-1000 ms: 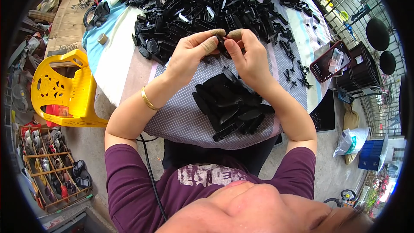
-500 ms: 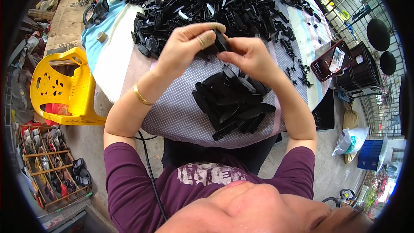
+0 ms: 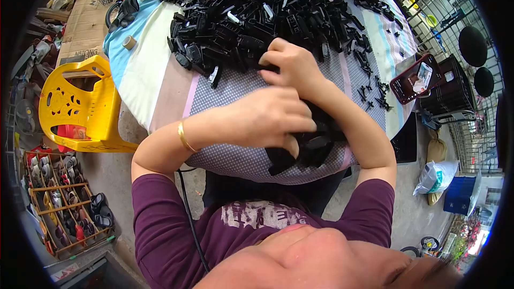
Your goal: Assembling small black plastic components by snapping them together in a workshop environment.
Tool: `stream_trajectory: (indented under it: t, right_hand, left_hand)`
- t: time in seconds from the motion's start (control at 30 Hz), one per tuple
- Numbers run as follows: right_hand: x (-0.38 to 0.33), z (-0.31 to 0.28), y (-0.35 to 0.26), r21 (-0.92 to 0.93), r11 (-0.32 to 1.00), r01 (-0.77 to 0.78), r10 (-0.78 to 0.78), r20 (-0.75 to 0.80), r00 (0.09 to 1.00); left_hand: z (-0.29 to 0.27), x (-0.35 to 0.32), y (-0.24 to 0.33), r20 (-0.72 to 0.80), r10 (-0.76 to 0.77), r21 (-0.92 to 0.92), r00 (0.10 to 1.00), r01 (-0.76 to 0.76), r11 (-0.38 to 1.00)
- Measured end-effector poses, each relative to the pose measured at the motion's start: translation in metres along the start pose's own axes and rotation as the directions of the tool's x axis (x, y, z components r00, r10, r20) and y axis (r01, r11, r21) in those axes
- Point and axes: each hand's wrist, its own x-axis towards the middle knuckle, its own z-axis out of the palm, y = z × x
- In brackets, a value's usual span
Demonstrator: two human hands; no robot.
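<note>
My left hand (image 3: 267, 118) is over the small near pile of black plastic parts (image 3: 308, 152). Its fingers curl down and are smeared by motion, so whether they grip a part is unclear. Farther off, my right hand (image 3: 293, 69) is bent inward at the front edge of the large heap of black plastic parts (image 3: 235, 16). Its fingers and thumb are curled, and what lies between them merges with the dark heap. A single black part with a pale strip (image 3: 214, 77) lies at the heap's front left, on the dotted cloth (image 3: 219, 96).
A phone (image 3: 416, 79) stands at the table's right side, near small scattered black pieces (image 3: 381, 93). A roll of tape (image 3: 129, 43) sits at the left. Beside the table are a yellow chair (image 3: 101, 107) and a shoe rack (image 3: 64, 203). A dark cable (image 3: 187, 208) hangs by my left arm.
My hands, earlier together on a black part, have come apart. The left moved down to the near pile; the right turned inward. A pale-striped part now shows at the heap's front left.
</note>
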Motion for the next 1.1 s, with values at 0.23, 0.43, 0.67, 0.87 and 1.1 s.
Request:
stream_trajectory:
  t: [0.23, 0.43, 0.67, 0.87, 1.1]
  right_hand:
    - [-0.008, -0.042, 0.025, 0.624, 0.651, -0.432, 0.464, 0.124, 0.877]
    - [-0.009, -0.055, 0.013, 0.854, 0.410, -0.320, 0.503, 0.081, 0.861]
    - [-0.016, -0.042, -0.015, 0.890, 0.452, -0.063, 0.373, -0.124, 0.920]
    - [-0.016, -0.038, -0.011, 0.559, 0.828, -0.049, 0.213, -0.233, 0.949]
    - [-0.016, -0.043, -0.008, 0.676, 0.709, -0.203, 0.399, -0.147, 0.905]
  left_hand:
    - [-0.043, -0.023, -0.044, 0.002, -0.432, 0.590, 0.902, 0.348, 0.729]
    - [-0.042, -0.021, -0.059, -0.040, -0.442, 0.487, 0.896, 0.404, 0.775]
    - [-0.024, 0.001, -0.047, -0.255, -0.745, -0.659, 0.616, 0.453, 0.600]
    - [-0.019, -0.008, -0.055, -0.011, -0.729, -0.982, 0.684, 0.131, 0.138]
    - [-0.014, 0.000, -0.043, -0.151, -0.716, -0.869, 0.681, 0.255, 0.425]
